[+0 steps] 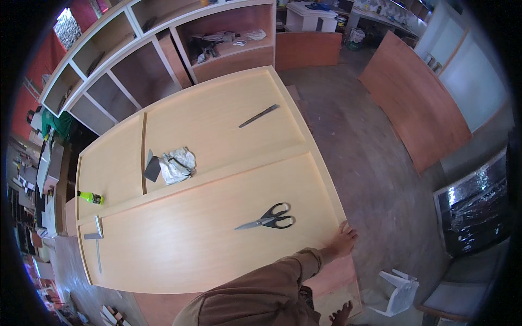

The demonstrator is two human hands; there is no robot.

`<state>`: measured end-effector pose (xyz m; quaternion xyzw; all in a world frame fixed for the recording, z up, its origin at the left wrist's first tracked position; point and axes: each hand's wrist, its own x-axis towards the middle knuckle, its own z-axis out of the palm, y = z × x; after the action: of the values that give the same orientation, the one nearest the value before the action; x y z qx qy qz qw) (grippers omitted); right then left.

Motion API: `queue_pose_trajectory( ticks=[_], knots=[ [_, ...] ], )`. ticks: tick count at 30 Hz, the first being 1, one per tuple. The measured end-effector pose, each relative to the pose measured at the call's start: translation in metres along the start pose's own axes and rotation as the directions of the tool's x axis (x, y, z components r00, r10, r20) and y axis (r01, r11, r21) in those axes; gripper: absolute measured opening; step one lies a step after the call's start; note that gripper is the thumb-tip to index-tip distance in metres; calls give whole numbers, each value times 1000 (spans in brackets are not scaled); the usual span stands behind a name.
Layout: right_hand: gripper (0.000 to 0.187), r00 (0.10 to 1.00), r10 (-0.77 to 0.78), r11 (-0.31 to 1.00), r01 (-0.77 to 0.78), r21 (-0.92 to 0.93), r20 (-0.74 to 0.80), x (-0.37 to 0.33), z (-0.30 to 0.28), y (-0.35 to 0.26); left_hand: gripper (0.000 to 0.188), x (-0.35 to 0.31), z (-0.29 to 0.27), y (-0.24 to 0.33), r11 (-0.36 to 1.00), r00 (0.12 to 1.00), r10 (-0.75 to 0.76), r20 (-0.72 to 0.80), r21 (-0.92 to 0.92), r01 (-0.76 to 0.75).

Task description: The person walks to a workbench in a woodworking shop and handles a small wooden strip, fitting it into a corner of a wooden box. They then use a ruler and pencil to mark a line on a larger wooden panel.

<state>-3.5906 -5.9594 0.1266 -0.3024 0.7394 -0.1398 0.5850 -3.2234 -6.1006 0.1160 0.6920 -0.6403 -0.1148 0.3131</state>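
Resting flat on the bench's [217,261] right edge, the right hand [342,240] has its fingers spread, holding nothing. The scissors [269,217] lie just left of it, handles toward it, blades pointing away left. No left hand shows.

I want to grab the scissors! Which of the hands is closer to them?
The right hand. It rests on the panel's edge, just right of the scissors. The left hand is not in view.
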Motion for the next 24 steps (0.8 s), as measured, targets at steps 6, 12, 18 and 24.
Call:
queue_pose_trajectory(
  ticks=[6, 12, 18, 24],
  knots=[
    [52, 982, 143, 987, -151, -56, -122, 33, -6, -7, 39, -2, -6, -11, 990, 996, 82, -31, -116, -85],
    [48, 991, 132, 987, -133, -89, -23, 106, -13, -60, 37, -2, 12, -1, 999, 986, 40, -163, 34, -35],
    [49, 988, 96, 995, -94, -26, 117, 223, -105, -78, 35, 1, 62, -18, 856, 975, -163, 151, 512, 64],
    [47, 982, -45, 988, 71, -135, 182, 359, -156, -193, 18, -19, 2, -1, 985, 996, -85, 17, 152, 82]
  ],
)
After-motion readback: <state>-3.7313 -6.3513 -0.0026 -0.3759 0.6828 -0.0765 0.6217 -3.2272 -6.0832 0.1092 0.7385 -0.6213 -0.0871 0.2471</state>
